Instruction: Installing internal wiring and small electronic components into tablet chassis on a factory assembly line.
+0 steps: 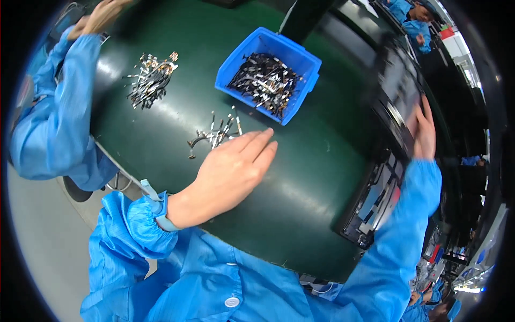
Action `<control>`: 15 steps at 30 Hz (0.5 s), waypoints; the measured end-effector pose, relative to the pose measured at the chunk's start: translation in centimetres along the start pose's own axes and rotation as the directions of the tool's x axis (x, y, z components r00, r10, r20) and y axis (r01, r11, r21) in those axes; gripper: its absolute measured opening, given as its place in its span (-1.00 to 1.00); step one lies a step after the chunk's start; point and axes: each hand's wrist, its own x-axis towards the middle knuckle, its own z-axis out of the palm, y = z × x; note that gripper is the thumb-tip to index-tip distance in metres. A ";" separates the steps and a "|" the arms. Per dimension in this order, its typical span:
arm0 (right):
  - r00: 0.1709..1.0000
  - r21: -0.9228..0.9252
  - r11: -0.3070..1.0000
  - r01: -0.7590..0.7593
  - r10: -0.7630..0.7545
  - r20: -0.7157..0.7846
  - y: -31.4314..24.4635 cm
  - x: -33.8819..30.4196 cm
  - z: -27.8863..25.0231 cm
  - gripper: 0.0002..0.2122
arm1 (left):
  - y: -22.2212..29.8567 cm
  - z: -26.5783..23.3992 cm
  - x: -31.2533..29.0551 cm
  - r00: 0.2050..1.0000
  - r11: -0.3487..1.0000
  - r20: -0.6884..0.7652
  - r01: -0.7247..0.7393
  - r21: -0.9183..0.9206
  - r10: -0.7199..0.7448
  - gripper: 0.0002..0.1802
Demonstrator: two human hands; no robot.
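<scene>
Blue plastic forms the open bin (284,48) near the far side of the green tabletop (311,214), its walls presumably there to stop the heap of short flex cables (265,80) from scattering. The same kind of black-and-white cable lies in two looser lots: a dense pile (152,80) toward the left, and a sparse spread (217,131) between that pile and the wearer's left hand. These few lie fanned apart, which probably makes single ones easier to pick out.

The left hand (236,166) is palm down, just beside the spread and below the bin's near corner, fingers extended close together; its underside is hidden, so I cannot tell whether anything is pinched there. A pale blue strap (161,209) circles that wrist (perhaps for grounding, though no cord can be made out).

The right hand (425,129) reaches up the right side, fingers nearly straight along the outer edge of a blurred dark panel (394,91). It looks placed to steady or guide that edge, but its thumb is out of sight and I cannot tell whether it grips. Nearer the wearer lies a black-framed assembly (378,193), partly behind the right sleeve (407,198). A co-worker's hands (104,16) show at upper left.
</scene>
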 end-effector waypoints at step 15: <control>0.919 -0.725 0.566 0.392 -0.280 0.279 7.6 20.1 4.8 -0.49 | -0.9 0.5 2.2 0.990 0.995 0.137 -0.048 0.091 0.035 -0.61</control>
